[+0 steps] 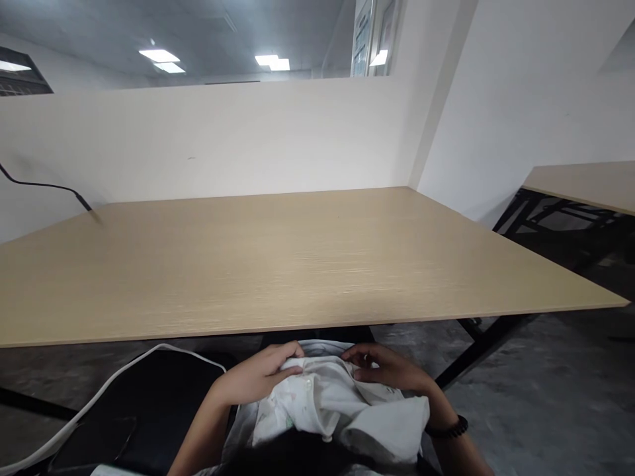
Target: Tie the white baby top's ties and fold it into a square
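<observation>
Both hands are below the front edge of the wooden table (297,264), in my lap. My left hand (260,375) lies on a crumpled white garment (337,410), its fingers curled over the cloth's upper edge. My right hand (389,370) pinches the same white garment from the right, fingers bent onto the fabric. A dark bead bracelet (449,430) sits on my right wrist. The garment has small buttons and faint print and bunches between my forearms.
A black seat or bag with white piping (149,403) lies at my lower left. A black cable (44,187) hangs over the table's far left corner. White partition walls stand behind. A second table (585,182) is at the right, with black metal legs on grey floor.
</observation>
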Motion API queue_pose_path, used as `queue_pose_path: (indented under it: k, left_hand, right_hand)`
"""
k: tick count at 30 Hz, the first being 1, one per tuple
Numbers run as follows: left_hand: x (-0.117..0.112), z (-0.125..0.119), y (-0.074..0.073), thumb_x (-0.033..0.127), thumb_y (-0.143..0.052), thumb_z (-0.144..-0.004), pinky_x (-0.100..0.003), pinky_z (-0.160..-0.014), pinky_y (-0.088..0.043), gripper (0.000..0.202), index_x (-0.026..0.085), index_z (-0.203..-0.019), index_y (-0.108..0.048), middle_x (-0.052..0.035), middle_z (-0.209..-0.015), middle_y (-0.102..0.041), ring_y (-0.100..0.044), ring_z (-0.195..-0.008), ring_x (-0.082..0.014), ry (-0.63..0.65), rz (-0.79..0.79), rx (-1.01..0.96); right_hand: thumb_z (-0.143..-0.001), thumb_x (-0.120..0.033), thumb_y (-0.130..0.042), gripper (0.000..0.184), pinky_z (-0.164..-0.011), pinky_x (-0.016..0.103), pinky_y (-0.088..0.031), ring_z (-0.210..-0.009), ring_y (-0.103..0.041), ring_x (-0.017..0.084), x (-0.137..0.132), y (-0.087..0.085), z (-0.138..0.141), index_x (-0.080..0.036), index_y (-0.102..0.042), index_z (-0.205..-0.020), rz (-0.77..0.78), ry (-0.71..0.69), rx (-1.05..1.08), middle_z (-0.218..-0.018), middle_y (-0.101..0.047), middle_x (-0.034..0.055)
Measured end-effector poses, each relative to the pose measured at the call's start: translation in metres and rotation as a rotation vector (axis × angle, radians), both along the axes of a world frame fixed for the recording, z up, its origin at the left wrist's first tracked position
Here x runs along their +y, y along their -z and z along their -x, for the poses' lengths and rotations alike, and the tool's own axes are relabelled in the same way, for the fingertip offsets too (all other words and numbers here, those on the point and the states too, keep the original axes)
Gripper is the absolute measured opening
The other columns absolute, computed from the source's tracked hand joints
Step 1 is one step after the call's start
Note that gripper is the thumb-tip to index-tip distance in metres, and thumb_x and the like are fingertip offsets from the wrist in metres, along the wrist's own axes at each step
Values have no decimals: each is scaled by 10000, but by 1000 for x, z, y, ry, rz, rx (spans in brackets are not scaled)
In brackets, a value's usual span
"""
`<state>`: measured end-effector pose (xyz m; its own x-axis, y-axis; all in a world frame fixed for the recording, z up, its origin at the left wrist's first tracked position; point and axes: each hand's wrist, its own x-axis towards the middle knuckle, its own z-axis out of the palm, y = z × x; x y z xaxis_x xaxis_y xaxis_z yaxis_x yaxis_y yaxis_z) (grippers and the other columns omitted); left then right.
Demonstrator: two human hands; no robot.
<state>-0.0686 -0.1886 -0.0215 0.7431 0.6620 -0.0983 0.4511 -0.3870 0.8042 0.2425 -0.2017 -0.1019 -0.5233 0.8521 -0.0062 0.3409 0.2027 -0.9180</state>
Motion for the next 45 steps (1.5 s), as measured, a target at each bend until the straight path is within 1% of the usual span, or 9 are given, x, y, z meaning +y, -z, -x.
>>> queue_pose_path:
  k: [6,13,22,26,28,32,36,41,45]
  left_hand:
    - [-3,1,-10,557,-514,-949,-242,-667,-396,374,191,-870,-516,15,-799,-491,-443,-729,-137,-159,-27,-205]
    - [-12,5,-70,577,-599,-901,-290,-674,-473,441,188,-730,-482,-72,-834,-576,-563,-770,-186,-141,-157,-570]
    - [-19,17,-168,578,-760,-737,-196,-448,-292,383,210,-790,-670,55,-527,-459,-388,-461,-91,-110,-549,-143]
    - [18,19,-196,578,-712,-783,-200,-471,-253,407,186,-701,-638,47,-530,-434,-391,-476,-84,-177,-540,74]
    - [53,18,-202,579,-687,-805,-207,-506,-277,431,173,-685,-609,25,-579,-459,-456,-539,-102,-301,-568,127]
    - [151,8,-181,589,-671,-820,-249,-610,-387,433,159,-793,-630,-33,-704,-607,-599,-718,-187,-519,-606,228]
    - [228,-9,-114,544,-539,-913,-356,-935,-453,526,154,-1265,-561,-169,-1353,-614,-584,-1196,-298,-595,-626,357]
    - [251,-19,-35,593,-250,-977,-467,-1170,-259,710,147,-1525,-322,-173,-1618,-301,-262,-1503,-308,-408,-472,561]
    - [248,-14,-18,676,-147,-951,-603,-1178,-134,813,176,-1591,-188,-162,-1651,-180,-108,-1538,-337,-380,-453,596]
  right_hand:
    - [-887,-530,-655,350,-816,347,-525,-890,-646,209,-9,-28,3,-183,-689,-868,-218,62,56,-923,-699,70]
    - [-918,-397,-670,200,-595,284,-531,-652,-675,195,-30,-122,-17,-220,-707,-833,-724,193,85,-736,-716,57]
    - [-811,-345,-805,195,-426,288,-366,-432,-477,130,-55,-214,-15,-246,-657,-732,-1427,647,-63,-507,-503,-27]
    - [-826,-337,-795,273,-463,266,-312,-450,-409,88,-16,-242,-9,-205,-615,-668,-1518,695,-155,-519,-501,-46]
    - [-877,-362,-733,308,-499,255,-327,-481,-402,88,25,-252,-6,-184,-606,-660,-1338,669,-213,-535,-519,-44]
    - [-919,-431,-646,315,-629,272,-388,-679,-567,158,134,-242,1,-161,-670,-760,-988,648,-468,-726,-668,33]
    - [-916,-391,-641,254,-827,324,-422,-988,-621,249,223,-195,8,-151,-711,-959,-792,598,-726,-1042,-723,127]
    - [-996,-312,-471,283,-931,344,-424,-1153,-598,262,257,-133,15,-170,-688,-1110,-556,548,-734,-1219,-692,132]
    - [-1029,-332,-382,345,-972,384,-415,-1181,-574,273,252,-108,7,-187,-682,-1116,-463,427,-723,-1218,-689,130]
